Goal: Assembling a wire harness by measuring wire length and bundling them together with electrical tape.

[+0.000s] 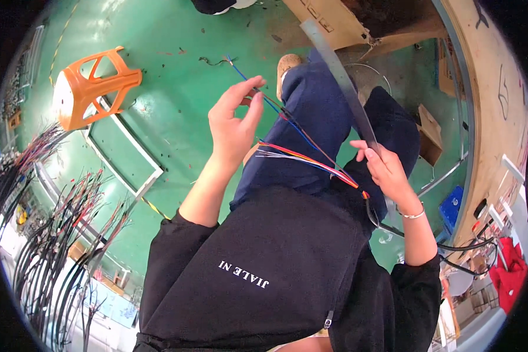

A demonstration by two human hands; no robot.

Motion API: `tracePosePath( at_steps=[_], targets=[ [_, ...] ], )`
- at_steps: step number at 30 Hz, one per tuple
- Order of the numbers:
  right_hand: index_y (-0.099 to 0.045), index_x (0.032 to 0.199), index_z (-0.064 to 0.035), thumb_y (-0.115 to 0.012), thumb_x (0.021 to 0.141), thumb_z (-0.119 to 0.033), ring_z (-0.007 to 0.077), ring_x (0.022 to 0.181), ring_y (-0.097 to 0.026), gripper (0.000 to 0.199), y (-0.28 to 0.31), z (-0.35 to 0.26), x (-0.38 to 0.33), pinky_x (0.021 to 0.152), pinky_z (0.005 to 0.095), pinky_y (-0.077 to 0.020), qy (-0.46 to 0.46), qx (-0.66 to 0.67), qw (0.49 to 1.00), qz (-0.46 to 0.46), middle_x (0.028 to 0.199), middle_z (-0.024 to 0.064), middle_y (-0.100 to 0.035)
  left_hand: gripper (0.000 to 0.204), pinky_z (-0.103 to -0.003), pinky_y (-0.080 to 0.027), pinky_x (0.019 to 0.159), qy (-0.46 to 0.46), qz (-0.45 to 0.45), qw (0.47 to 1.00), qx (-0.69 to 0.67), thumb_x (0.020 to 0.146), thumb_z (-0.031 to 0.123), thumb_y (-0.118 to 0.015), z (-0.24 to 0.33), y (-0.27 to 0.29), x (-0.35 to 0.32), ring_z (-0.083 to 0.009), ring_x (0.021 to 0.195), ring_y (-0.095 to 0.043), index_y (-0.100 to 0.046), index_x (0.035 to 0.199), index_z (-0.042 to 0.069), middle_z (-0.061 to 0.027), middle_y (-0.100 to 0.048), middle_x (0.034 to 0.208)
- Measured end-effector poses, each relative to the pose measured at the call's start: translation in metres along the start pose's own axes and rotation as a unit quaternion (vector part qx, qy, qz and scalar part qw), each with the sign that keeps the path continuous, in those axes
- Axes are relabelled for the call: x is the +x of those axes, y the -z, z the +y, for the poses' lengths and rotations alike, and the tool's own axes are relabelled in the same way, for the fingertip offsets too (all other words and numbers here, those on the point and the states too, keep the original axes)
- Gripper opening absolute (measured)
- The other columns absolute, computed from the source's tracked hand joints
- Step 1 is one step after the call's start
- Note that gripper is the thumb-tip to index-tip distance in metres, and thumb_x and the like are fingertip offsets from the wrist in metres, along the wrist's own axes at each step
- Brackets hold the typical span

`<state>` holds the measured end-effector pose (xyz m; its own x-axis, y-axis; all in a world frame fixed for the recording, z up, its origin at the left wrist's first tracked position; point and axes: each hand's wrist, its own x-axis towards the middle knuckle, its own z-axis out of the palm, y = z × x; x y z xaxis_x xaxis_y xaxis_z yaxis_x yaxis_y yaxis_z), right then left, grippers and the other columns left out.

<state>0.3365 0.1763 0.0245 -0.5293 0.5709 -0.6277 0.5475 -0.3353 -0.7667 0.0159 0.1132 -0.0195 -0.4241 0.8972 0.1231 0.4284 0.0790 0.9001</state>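
Observation:
My left hand (233, 123) is raised over my lap, its thumb and fingers pinched on thin blue and brown wires. The blue wire's tip (229, 59) points up beyond the fingers. These wires run down right toward a black-sheathed cable (368, 206). A fan of red, yellow, white and other wires (311, 159) spreads from the same cable end, lying across my thighs. My right hand (388, 171) is closed round the lower end of a long, flat grey metal strip (341, 79), which slants up and left. The cable end hangs just beside the right hand.
An orange plastic stool (94, 88) lies tipped at the left, by a white metal frame (123, 126). Bundles of black cables (53, 258) with stripped ends hang at lower left. A wooden bench edge (481, 117) curves along the right, near a cardboard box (430, 135) and blue bin (450, 206).

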Motion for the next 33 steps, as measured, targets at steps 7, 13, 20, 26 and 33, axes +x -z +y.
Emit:
tracePosePath(
  at_steps=[7,13,20,26,33],
  targets=[
    [-0.056,0.124,-0.0044,-0.051,0.102,-0.019,-0.0004,0.056,-0.036,0.027,-0.014,0.000,0.015,0.045,0.0165,-0.0271,-0.044,0.128,0.988,-0.071,0.096,0.0003,-0.062,0.035,-0.029,-0.055,0.074,0.280,0.083,0.900,-0.324,0.094,0.004,-0.064,0.006,-0.004,0.016,-0.0234,0.090,-0.071,-0.055,0.127,-0.006,-0.0212,-0.070,0.108],
    [-0.065,0.106,-0.0003,-0.067,0.091,-0.007,0.0057,0.076,-0.058,0.017,-0.024,0.000,0.016,0.069,0.0218,-0.0479,-0.036,0.142,0.986,-0.085,0.093,0.0000,-0.065,0.033,-0.030,-0.056,0.073,0.310,0.068,0.846,-0.429,0.098,0.010,-0.061,0.005,0.002,0.024,-0.0242,0.087,-0.071,-0.056,0.126,-0.005,-0.0206,-0.071,0.105],
    [-0.066,0.095,-0.0017,-0.071,0.089,-0.009,0.0037,0.074,-0.056,0.011,-0.030,0.002,0.011,0.068,0.0217,-0.0467,-0.089,0.121,0.983,-0.101,0.083,-0.0035,-0.063,0.027,-0.033,-0.057,0.076,0.305,0.079,0.836,-0.450,0.099,0.013,-0.059,0.010,0.010,0.025,-0.0251,0.086,-0.071,-0.063,0.118,-0.005,-0.0192,-0.072,0.102],
    [-0.063,0.094,-0.0035,-0.070,0.090,-0.010,0.0049,0.072,-0.057,0.011,-0.022,-0.001,0.012,0.064,0.0215,-0.0456,-0.106,0.131,0.978,-0.120,0.083,-0.0004,-0.065,0.026,-0.034,-0.059,0.077,0.302,0.090,0.840,-0.442,0.099,0.012,-0.058,0.011,0.008,0.028,-0.0259,0.087,-0.072,-0.063,0.117,-0.006,-0.0198,-0.072,0.101],
    [-0.056,0.088,-0.0040,-0.065,0.092,-0.011,0.0050,0.067,-0.055,0.012,-0.018,0.001,-0.001,0.060,0.0209,-0.0425,-0.084,0.142,0.980,-0.116,0.079,0.0073,-0.070,0.025,-0.033,-0.059,0.077,0.305,0.097,0.852,-0.414,0.099,0.011,-0.058,-0.003,0.006,0.026,-0.0274,0.089,-0.072,-0.063,0.114,-0.007,-0.0213,-0.071,0.104]
  ],
)
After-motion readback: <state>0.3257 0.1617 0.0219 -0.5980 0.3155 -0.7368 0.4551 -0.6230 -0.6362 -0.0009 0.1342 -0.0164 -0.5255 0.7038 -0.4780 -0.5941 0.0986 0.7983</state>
